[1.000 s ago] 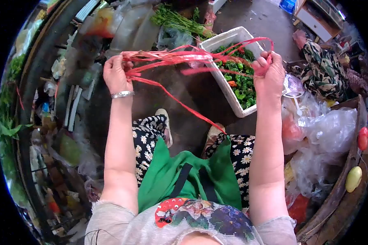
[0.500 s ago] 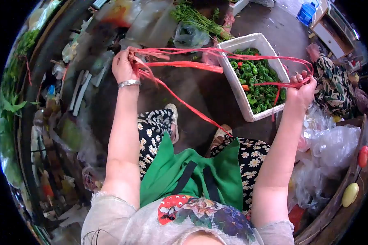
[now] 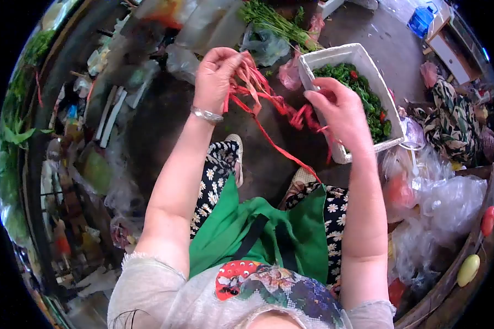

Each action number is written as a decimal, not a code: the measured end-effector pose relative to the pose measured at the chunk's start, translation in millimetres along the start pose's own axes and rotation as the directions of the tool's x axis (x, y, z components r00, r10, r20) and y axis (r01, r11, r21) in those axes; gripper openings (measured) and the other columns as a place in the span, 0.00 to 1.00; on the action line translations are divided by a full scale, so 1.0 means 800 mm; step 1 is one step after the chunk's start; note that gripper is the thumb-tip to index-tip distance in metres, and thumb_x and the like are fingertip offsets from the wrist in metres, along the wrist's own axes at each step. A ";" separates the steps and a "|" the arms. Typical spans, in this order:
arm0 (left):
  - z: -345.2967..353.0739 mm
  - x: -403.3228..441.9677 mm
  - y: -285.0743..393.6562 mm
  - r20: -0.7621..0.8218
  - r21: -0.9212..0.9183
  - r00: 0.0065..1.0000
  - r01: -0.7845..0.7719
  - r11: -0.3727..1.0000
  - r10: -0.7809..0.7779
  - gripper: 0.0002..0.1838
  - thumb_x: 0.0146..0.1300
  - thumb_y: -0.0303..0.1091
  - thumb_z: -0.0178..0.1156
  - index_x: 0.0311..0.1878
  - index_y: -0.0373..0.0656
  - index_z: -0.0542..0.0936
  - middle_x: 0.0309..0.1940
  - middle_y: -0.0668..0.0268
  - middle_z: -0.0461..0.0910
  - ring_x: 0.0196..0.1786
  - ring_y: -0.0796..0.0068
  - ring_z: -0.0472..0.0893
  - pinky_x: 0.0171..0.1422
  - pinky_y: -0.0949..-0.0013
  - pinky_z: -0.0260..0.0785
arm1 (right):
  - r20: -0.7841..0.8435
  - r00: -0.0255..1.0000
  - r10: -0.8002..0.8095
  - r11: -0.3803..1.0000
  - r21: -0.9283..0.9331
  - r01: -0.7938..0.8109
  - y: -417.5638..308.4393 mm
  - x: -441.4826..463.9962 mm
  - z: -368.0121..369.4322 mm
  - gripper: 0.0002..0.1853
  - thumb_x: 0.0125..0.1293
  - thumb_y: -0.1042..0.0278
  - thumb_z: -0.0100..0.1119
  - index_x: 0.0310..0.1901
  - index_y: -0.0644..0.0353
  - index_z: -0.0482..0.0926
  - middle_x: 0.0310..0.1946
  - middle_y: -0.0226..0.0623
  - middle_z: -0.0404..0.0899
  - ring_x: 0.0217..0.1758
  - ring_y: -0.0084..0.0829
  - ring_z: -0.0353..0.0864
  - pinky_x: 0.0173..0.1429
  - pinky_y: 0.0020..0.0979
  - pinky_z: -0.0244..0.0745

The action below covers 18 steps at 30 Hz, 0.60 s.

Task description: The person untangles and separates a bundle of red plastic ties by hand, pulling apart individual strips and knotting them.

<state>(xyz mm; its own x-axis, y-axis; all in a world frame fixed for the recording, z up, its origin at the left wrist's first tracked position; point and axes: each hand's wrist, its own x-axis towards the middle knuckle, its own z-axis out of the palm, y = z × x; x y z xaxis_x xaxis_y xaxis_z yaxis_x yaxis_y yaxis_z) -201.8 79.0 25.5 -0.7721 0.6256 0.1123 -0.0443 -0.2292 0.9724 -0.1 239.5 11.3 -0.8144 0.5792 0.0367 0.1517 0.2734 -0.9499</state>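
Note:
My left hand is closed in a pinch on a bundle of red plastic string, whose slack strands bunch and trail to the right. My right hand has its thumb and forefinger apart, in front of a white foam box. The trailing strands reach the lower edge of that hand, and whether they touch its hidden fingers does not show. One long strand slants down to a shoe by my right leg. Green and red peppers fill the box.
A bunch of leafy green stalks lies behind the box. Clear plastic bags heap up at right, beside camouflage cloth. A blue water jug stands far right. Plastic and scraps clutter the left side. A green apron covers my lap.
My hands have come closer together, and the string that was stretched taut between them is now slack and bunched. The thumb and forefinger of my right hand have parted.

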 end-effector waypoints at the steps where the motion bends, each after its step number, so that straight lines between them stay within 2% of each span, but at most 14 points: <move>1: 0.010 -0.007 0.003 0.071 0.035 0.997 0.033 0.999 -0.035 0.04 0.65 0.26 0.60 0.41 0.41 0.76 0.35 0.67 0.82 0.33 0.82 0.79 0.37 0.78 0.73 | -0.027 0.997 -0.075 0.992 -0.103 0.072 -0.010 -0.003 0.010 0.22 0.59 0.62 0.67 0.52 0.65 0.78 0.36 0.37 0.82 0.38 0.27 0.81 0.45 0.30 0.77; 2: 0.019 -0.012 -0.001 0.103 0.048 0.994 0.019 0.999 -0.024 0.03 0.65 0.27 0.60 0.41 0.40 0.77 0.36 0.67 0.82 0.33 0.82 0.79 0.36 0.79 0.72 | -0.017 0.998 -0.056 0.997 0.051 0.057 -0.017 -0.005 0.020 0.26 0.57 0.62 0.69 0.56 0.64 0.75 0.38 0.38 0.82 0.38 0.27 0.81 0.46 0.31 0.77; 3: 0.026 -0.016 -0.003 0.141 0.025 0.988 0.056 0.998 -0.059 0.02 0.66 0.24 0.58 0.40 0.38 0.76 0.36 0.63 0.83 0.36 0.78 0.82 0.43 0.74 0.77 | -0.008 0.999 -0.038 0.978 0.204 0.039 -0.024 -0.007 0.028 0.31 0.55 0.62 0.71 0.60 0.63 0.72 0.41 0.38 0.82 0.39 0.28 0.81 0.47 0.32 0.77; 4: 0.033 -0.020 -0.003 0.186 0.028 0.978 0.095 0.995 -0.098 0.02 0.65 0.24 0.58 0.40 0.38 0.77 0.35 0.64 0.83 0.36 0.78 0.82 0.43 0.75 0.76 | 0.051 0.999 -0.019 0.955 0.297 0.003 -0.033 -0.010 0.029 0.41 0.51 0.63 0.74 0.67 0.61 0.64 0.49 0.41 0.78 0.46 0.33 0.81 0.52 0.33 0.77; 5: 0.039 -0.025 -0.002 0.230 0.033 0.963 0.132 0.991 -0.136 0.02 0.65 0.24 0.59 0.40 0.38 0.77 0.35 0.64 0.83 0.36 0.79 0.81 0.42 0.76 0.76 | 0.002 0.984 -0.179 0.972 0.153 0.177 -0.026 -0.008 0.035 0.43 0.50 0.64 0.74 0.68 0.61 0.63 0.53 0.44 0.74 0.54 0.35 0.78 0.57 0.34 0.75; 7: 0.050 -0.035 -0.002 0.274 0.150 0.939 0.170 0.974 -0.206 0.04 0.65 0.26 0.60 0.42 0.37 0.78 0.34 0.66 0.83 0.35 0.81 0.81 0.40 0.77 0.75 | 0.002 0.971 -0.241 0.966 0.098 0.240 -0.023 -0.009 0.039 0.43 0.51 0.65 0.74 0.68 0.60 0.62 0.58 0.46 0.70 0.59 0.36 0.74 0.59 0.34 0.73; 9: 0.064 -0.045 -0.005 0.327 0.082 0.926 0.170 0.982 -0.188 0.06 0.65 0.26 0.60 0.44 0.37 0.78 0.35 0.66 0.82 0.36 0.80 0.81 0.40 0.77 0.75 | -0.034 0.968 -0.247 0.951 0.180 0.249 -0.018 -0.007 0.042 0.36 0.54 0.68 0.71 0.65 0.60 0.67 0.53 0.45 0.75 0.54 0.34 0.77 0.57 0.32 0.74; 11: 0.065 -0.043 -0.009 0.333 0.056 0.926 0.167 0.984 -0.176 0.06 0.66 0.28 0.59 0.45 0.39 0.78 0.37 0.66 0.82 0.37 0.76 0.81 0.41 0.76 0.74 | 0.122 0.990 -0.069 0.963 0.266 0.034 -0.014 -0.004 0.035 0.26 0.57 0.72 0.67 0.58 0.63 0.73 0.45 0.43 0.81 0.48 0.31 0.81 0.54 0.30 0.75; 12: 0.063 -0.042 -0.006 0.350 0.017 0.915 0.206 0.978 -0.199 0.07 0.67 0.28 0.59 0.46 0.39 0.78 0.38 0.64 0.82 0.36 0.75 0.82 0.41 0.75 0.74 | 0.074 0.994 -0.078 0.936 0.348 0.047 -0.011 -0.003 0.033 0.17 0.59 0.75 0.63 0.51 0.65 0.78 0.38 0.39 0.83 0.42 0.27 0.82 0.50 0.28 0.76; 13: 0.063 -0.041 -0.003 0.366 -0.023 0.904 0.244 0.970 -0.219 0.08 0.67 0.29 0.59 0.47 0.38 0.78 0.38 0.63 0.83 0.36 0.73 0.82 0.42 0.74 0.75 | 0.061 0.997 -0.054 0.894 0.447 0.021 -0.012 -0.002 0.028 0.15 0.60 0.75 0.60 0.49 0.66 0.78 0.40 0.38 0.83 0.39 0.24 0.81 0.45 0.27 0.77; 16: 0.063 -0.038 -0.002 0.334 -0.006 0.925 0.195 0.981 -0.182 0.09 0.67 0.29 0.59 0.48 0.38 0.77 0.40 0.60 0.83 0.35 0.72 0.82 0.40 0.74 0.75 | 0.061 0.998 0.021 0.907 0.419 -0.045 -0.013 0.001 0.009 0.10 0.62 0.76 0.55 0.45 0.66 0.78 0.34 0.35 0.84 0.31 0.20 0.78 0.40 0.24 0.76; 18: 0.063 -0.039 0.001 0.307 0.018 0.934 0.185 0.983 -0.182 0.09 0.67 0.31 0.59 0.48 0.38 0.78 0.39 0.60 0.83 0.32 0.74 0.82 0.36 0.75 0.75 | 0.016 0.998 0.057 0.909 0.413 -0.059 -0.014 0.001 0.006 0.10 0.61 0.79 0.52 0.43 0.66 0.79 0.31 0.33 0.83 0.32 0.21 0.79 0.40 0.25 0.76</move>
<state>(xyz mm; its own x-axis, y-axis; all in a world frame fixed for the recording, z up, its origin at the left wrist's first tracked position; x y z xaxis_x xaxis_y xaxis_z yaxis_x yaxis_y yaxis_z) -146.2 96.9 32.8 -0.5187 0.8549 -0.0091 -0.1751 -0.0958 0.9799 -5.4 233.5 20.5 -0.8133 0.5814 -0.0230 -0.0455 -0.1029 -0.9937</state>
